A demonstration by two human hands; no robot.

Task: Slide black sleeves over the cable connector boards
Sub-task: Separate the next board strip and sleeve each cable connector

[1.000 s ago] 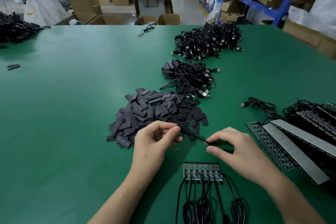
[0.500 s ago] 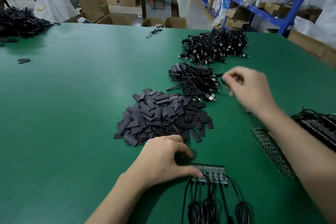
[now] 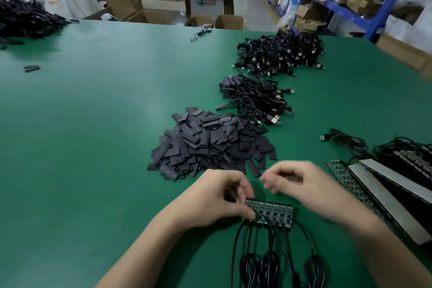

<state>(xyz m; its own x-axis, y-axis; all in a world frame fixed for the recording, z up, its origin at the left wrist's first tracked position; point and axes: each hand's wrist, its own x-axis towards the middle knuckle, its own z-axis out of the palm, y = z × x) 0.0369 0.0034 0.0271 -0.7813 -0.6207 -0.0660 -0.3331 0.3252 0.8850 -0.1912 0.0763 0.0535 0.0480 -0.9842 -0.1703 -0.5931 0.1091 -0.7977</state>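
A strip of joined connector boards [image 3: 272, 213] lies on the green table [image 3: 93, 135] in front of me, with several black cables [image 3: 268, 262] running toward me. My left hand [image 3: 219, 196] grips the strip's left end with thumb and curled fingers. My right hand [image 3: 301, 182] hovers just above and behind the strip, blurred, fingers loosely curled, and nothing shows in it. A heap of flat black sleeves [image 3: 210, 145] lies right behind both hands.
Two piles of finished black USB cables, a near pile [image 3: 254, 98] and a far pile [image 3: 282, 54], lie further back. Board strips and grey-backed panels [image 3: 385, 196] with loose cables [image 3: 346, 140] lie at the right. Another cable pile [image 3: 25, 18] sits far left. Shelves and cardboard boxes stand beyond the table.
My right hand came back from the near cable pile to just above the board strip. My left hand closed onto the strip's left end.
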